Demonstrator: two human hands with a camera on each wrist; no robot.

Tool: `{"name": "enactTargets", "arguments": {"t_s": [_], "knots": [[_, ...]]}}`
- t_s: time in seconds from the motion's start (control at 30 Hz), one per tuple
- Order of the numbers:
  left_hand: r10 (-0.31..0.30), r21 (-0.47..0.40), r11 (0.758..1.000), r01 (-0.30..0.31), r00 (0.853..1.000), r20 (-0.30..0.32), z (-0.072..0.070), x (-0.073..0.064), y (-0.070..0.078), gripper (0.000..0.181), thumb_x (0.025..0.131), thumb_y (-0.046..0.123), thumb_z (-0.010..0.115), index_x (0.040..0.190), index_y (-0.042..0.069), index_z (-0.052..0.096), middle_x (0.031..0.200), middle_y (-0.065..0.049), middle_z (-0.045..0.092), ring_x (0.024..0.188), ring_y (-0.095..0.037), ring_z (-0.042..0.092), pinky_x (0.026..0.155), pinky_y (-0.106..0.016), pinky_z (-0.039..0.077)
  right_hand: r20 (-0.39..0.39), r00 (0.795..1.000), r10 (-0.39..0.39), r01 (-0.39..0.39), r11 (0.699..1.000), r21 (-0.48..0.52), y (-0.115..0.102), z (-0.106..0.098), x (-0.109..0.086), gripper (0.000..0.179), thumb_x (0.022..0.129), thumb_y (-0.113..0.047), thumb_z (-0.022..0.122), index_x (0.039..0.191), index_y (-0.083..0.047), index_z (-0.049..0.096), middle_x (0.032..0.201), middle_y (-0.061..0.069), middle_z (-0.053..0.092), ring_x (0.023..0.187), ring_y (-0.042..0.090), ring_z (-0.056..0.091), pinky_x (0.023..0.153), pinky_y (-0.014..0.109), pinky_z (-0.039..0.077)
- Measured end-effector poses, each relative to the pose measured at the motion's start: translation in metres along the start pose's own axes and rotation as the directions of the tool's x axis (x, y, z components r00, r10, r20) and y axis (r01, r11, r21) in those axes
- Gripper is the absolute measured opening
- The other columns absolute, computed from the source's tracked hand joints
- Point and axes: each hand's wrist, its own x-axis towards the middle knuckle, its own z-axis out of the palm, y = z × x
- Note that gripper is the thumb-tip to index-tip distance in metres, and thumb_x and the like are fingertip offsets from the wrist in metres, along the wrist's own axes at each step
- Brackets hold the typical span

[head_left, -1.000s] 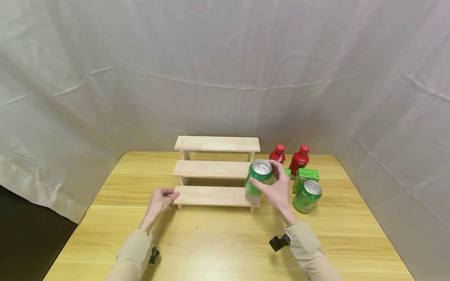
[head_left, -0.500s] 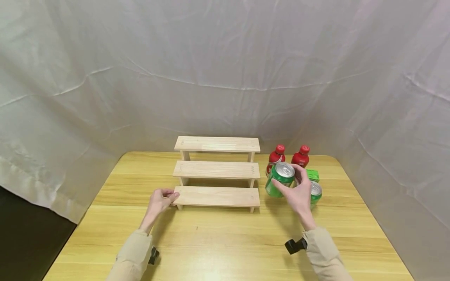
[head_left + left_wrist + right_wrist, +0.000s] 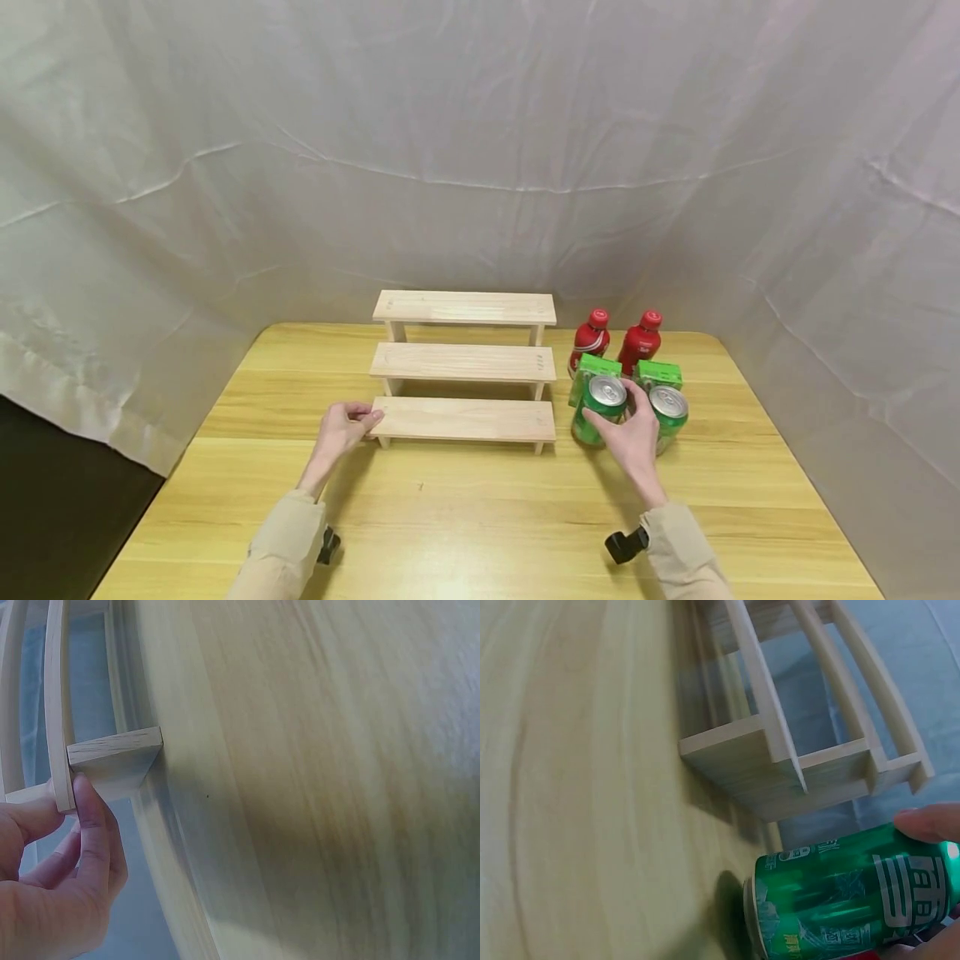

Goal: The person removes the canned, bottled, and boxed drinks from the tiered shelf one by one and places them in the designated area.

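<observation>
My right hand grips a green drink can from its right side; the can stands upright on the table just right of the wooden three-step shelf. In the right wrist view the can fills the lower right, with one fingertip on it and the shelf's end beside it. My left hand holds the left end of the lowest step. The left wrist view shows its thumb pressed on that step's end.
A second green can stands right beside the held one. Behind them are two green cartons and two red bottles. The wooden table has white cloth hanging behind and at both sides.
My right hand carried the green can from in front of the shelf's right end rightwards and down to the table beside the other can. The left hand stayed put.
</observation>
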Motion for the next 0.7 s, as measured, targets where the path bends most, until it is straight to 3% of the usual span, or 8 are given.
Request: {"name": "enactTargets", "arguments": {"t_s": [0.33,0.53,0.7], "knots": [[-0.006,-0.013,1.000,0.006,1.000,0.004,0.001,0.001,0.002,0.036,0.096,0.012,0.067,0.116,-0.017,0.063,0.104,-0.031,0.070,0.069,-0.014,0.069,0.073,-0.036,0.062,-0.044,0.998,-0.039,0.036,0.996,-0.082,0.015,0.006,-0.005,0.074,0.074,-0.003,0.084,0.138,0.006,0.047,0.137,0.032,0.054,0.129,0.047,0.051,0.110,0.058,0.041],[-0.016,-0.021,1.000,0.016,1.000,-0.011,0.002,0.001,0.001,0.034,0.096,0.012,0.067,0.115,-0.017,0.064,0.102,-0.030,0.071,0.067,-0.011,0.068,0.070,-0.032,0.062,-0.066,0.991,-0.118,0.111,0.989,-0.102,0.020,0.009,-0.008,0.071,0.077,-0.005,0.083,0.137,0.006,0.047,0.134,0.032,0.054,0.125,0.048,0.052,0.105,0.059,0.043],[-0.023,-0.017,1.000,0.023,1.000,-0.009,0.001,0.001,0.000,0.035,0.096,0.012,0.067,0.116,-0.017,0.064,0.102,-0.028,0.070,0.067,-0.011,0.067,0.070,-0.031,0.061,-0.062,0.989,-0.133,0.126,0.986,-0.108,0.022,0.010,-0.011,0.071,0.078,-0.005,0.082,0.138,0.006,0.046,0.134,0.032,0.053,0.125,0.048,0.051,0.105,0.060,0.042]]}}
